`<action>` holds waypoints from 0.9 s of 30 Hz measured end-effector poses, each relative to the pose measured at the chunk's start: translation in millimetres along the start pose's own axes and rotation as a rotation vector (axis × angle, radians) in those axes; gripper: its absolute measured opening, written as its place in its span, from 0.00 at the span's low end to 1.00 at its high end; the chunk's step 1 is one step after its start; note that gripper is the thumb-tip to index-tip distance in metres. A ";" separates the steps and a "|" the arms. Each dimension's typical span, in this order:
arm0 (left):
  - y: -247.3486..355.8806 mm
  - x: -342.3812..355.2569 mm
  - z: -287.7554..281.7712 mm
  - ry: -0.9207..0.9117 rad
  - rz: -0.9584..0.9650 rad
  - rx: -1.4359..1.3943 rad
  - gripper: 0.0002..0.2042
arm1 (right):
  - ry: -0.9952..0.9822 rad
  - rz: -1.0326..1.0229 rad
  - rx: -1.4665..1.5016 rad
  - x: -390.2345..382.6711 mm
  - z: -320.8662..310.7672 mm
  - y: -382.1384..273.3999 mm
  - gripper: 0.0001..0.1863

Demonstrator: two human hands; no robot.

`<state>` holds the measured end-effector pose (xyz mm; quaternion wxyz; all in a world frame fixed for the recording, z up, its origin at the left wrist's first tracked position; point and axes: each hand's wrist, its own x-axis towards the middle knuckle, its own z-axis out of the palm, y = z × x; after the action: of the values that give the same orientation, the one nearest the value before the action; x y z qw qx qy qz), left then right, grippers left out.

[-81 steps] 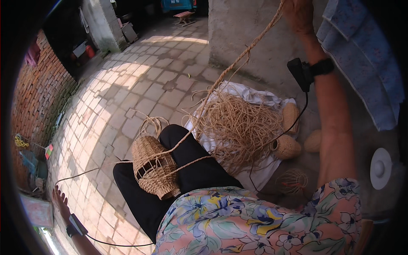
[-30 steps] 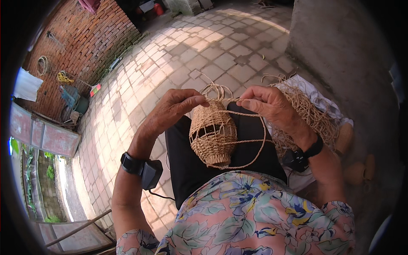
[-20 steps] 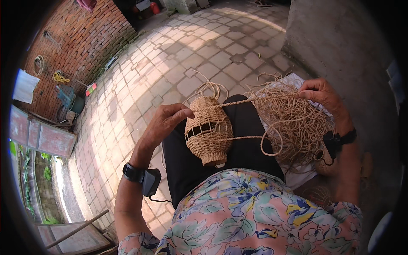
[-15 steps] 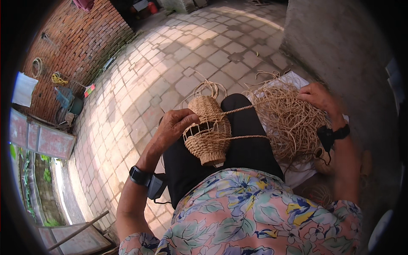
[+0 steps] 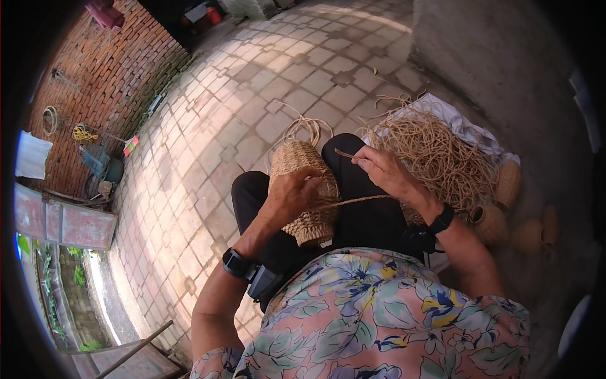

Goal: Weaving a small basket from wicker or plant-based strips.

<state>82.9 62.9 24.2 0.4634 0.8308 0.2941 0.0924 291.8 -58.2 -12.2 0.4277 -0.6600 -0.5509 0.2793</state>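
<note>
A tan woven basket (image 5: 295, 158) lies across my lap between my thighs, its narrow end towards me. My left hand (image 5: 291, 194) is closed over its middle, fingers curled against the weave; whether a strand is also pinched there is hidden. Right of the basket, over my right knee, my right hand (image 5: 386, 170) pinches a twisted straw cord, its short end (image 5: 344, 153) sticking out leftward. A second twisted cord (image 5: 360, 201) runs from the basket's side across my right thigh and passes under my right forearm.
A big heap of loose straw cord (image 5: 442, 158) lies on a white cloth (image 5: 457, 114) at my right. Small woven baskets (image 5: 489, 224) stand beside it, near a grey wall (image 5: 492, 63). More strands (image 5: 306, 126) trail on the paving beyond the basket.
My right hand has come left from the cord heap to above my right knee, now with a cord end in it. My left hand has moved right and further over the basket, covering its open gap.
</note>
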 end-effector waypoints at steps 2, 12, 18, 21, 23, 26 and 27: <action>4.3 1.1 -1.3 -0.087 -0.052 0.143 0.16 | 0.044 0.087 0.016 -4.4 -0.7 15.5 0.11; -2.5 5.6 7.2 -0.031 0.023 0.330 0.17 | 0.054 0.011 0.152 -19.2 11.5 12.2 0.06; -7.9 1.9 9.0 -0.054 -0.238 -0.357 0.16 | -0.404 -0.142 0.043 -37.2 33.2 -9.9 0.09; 1.8 -5.8 -1.6 0.266 -0.369 -0.450 0.12 | -0.525 -0.213 0.045 -41.9 33.6 -22.2 0.09; -19.6 -13.7 -10.2 0.303 -0.376 -0.563 0.11 | -0.559 -0.243 0.096 -45.6 35.9 -23.5 0.09; -50.6 -31.3 0.5 0.418 -0.438 -0.872 0.06 | -0.656 -0.229 0.186 -46.2 25.2 -32.2 0.08; -58.3 -38.5 5.4 0.420 -0.404 -0.971 0.06 | -0.715 -0.157 0.169 -47.1 19.0 -33.8 0.07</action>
<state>30.5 60.1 -22.2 0.7323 0.4134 0.4568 0.2899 248.2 -97.9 3.4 0.2816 -0.4387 -0.6894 0.5030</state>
